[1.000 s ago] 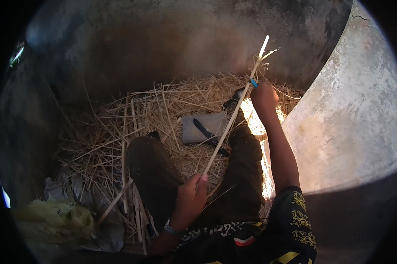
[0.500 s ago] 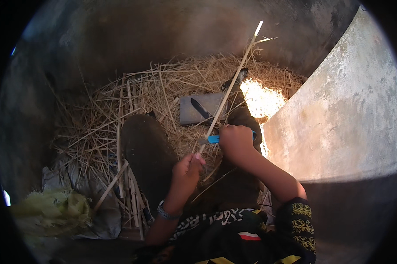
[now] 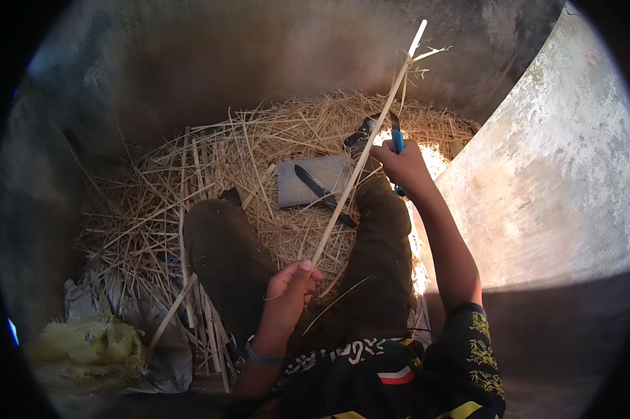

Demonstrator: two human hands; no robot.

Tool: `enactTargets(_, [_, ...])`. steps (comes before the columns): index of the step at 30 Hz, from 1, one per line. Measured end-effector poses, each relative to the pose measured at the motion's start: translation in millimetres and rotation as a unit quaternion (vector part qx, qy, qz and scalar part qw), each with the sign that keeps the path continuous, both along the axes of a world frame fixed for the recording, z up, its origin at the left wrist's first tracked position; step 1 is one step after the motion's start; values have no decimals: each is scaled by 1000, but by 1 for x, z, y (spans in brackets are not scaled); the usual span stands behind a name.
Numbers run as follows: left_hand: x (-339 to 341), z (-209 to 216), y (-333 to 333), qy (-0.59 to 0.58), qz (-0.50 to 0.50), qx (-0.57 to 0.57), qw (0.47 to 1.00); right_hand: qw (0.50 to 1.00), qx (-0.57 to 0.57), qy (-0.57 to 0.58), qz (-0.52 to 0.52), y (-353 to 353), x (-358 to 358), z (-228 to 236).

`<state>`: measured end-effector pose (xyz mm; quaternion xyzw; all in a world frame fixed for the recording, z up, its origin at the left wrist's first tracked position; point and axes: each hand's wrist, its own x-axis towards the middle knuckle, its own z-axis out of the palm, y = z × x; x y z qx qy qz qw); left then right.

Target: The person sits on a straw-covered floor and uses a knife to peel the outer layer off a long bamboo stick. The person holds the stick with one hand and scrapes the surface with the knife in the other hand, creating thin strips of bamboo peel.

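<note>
A long pale stick (image 3: 350, 185), likely cane or bamboo, slants up and away to the right, with frayed strips near its far end. My left hand (image 3: 292, 286) pinches its near end between thumb and fingers. Around a blue-handled knife (image 3: 398, 142) my right hand (image 3: 407, 167) is closed, beside the stick's middle. The knife points upward; its dark blade is hard to make out against the shoe behind it. Between my legs, a dark knife-like blade (image 3: 315, 184) lies across a grey block (image 3: 289, 183).
Shavings and loose strips (image 3: 150, 209) cover the floor ahead and to the left. A crumpled yellowish sack (image 3: 84, 349) lies at lower left. Curved concrete-like walls (image 3: 552, 160) rise around me, sunlit at right. Both my legs (image 3: 224, 234) stretch forward.
My right hand has moved up and away with the blue-handled knife, which has turned from sideways to upright. My left hand stays on the stick's near end, slightly lower.
</note>
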<state>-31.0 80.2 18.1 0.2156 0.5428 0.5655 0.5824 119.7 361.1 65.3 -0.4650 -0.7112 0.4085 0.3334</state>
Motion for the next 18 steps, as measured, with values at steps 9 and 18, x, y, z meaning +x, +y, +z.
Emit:
enactTargets(9, [-13,13,-7,-70,-24,19,997,901,-239,351,92,-125,-15,7])
enactTargets(18, [-13,15,-7,-65,-29,23,997,878,-250,379,150,-161,-8,33])
